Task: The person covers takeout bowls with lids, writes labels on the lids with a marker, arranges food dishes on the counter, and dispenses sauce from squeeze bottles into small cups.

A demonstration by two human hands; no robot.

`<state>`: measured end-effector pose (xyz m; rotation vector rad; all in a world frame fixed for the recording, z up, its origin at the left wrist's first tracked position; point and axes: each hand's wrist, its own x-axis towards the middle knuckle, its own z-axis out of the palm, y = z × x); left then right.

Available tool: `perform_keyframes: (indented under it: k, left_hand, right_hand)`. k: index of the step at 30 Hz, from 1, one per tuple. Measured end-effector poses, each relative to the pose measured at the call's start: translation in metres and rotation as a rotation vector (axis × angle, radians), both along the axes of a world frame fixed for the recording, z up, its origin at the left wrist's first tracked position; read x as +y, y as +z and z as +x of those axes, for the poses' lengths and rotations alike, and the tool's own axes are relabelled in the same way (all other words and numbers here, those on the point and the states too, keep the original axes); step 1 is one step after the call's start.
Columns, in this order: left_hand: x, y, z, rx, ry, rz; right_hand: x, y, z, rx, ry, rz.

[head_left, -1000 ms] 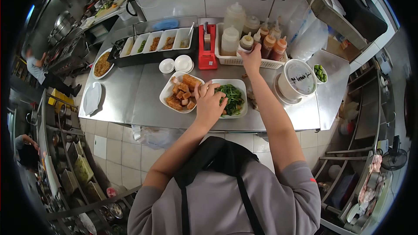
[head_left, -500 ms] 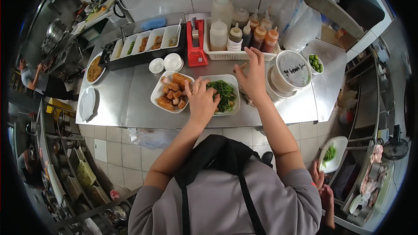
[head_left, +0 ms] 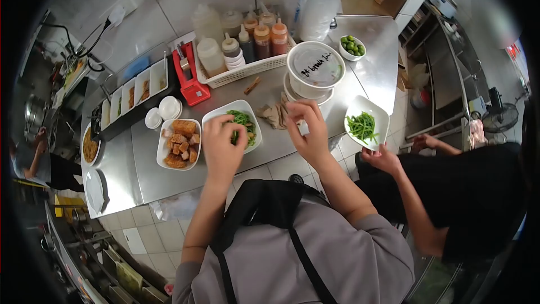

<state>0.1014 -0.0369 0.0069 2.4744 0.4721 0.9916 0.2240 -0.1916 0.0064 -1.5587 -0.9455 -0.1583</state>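
Note:
My left hand [head_left: 220, 149] is over the left edge of a white bowl [head_left: 257, 145] of cooked leafy greens [head_left: 243, 121]. Its fingers are loosely curled, and nothing shows in them. To its left stands a white bowl of crispy roast pork pieces [head_left: 181, 142]. My right hand [head_left: 310, 138] hovers by the table's front edge, fingers bent but apart, with no object visible in it. Close to its left lies a crumpled brownish cloth [head_left: 274, 116]. At my right, a co-worker's hand [head_left: 385, 159] holds a white dish [head_left: 378, 105] with cut green vegetables [head_left: 362, 126].
Sauce bottles [head_left: 262, 42] fill a white basket [head_left: 229, 79] at the back, beside a red device [head_left: 194, 89]. A lidded tub [head_left: 316, 66] and a bowl of limes [head_left: 352, 48] stand to the right. Condiment trays [head_left: 135, 91] and small white dishes [head_left: 170, 107] are left. The co-worker [head_left: 444, 191] stands close at right.
My view has turned right. My left hand has lifted back from the greens, and both hands' fingers are more curled. The co-worker has brought the dish of green vegetables up to the table's right edge.

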Motion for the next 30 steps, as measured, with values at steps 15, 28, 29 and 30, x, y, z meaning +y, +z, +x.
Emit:
perform_keyframes:
  k: [15, 28, 29, 30]
  left_hand:
    - [-0.118, -0.134, 0.09, 0.915, -0.844, -0.022]
    - [-0.15, -0.261, 0.107, 1.176, -0.708, -0.04]
    - [-0.151, -0.283, 0.104, 1.105, -0.653, -0.078]
    - [-0.155, -0.294, 0.101, 0.956, -0.532, -0.156]
  right_hand:
    - [-0.11, -0.087, -0.04, 0.126, -0.463, -0.185]
    - [-0.122, -0.301, 0.075, 0.785, -0.645, -0.371]
    - [-0.126, -0.295, 0.076, 1.0, -0.48, -0.268]
    - [-0.129, -0.269, 0.066, 1.065, -0.428, -0.18]
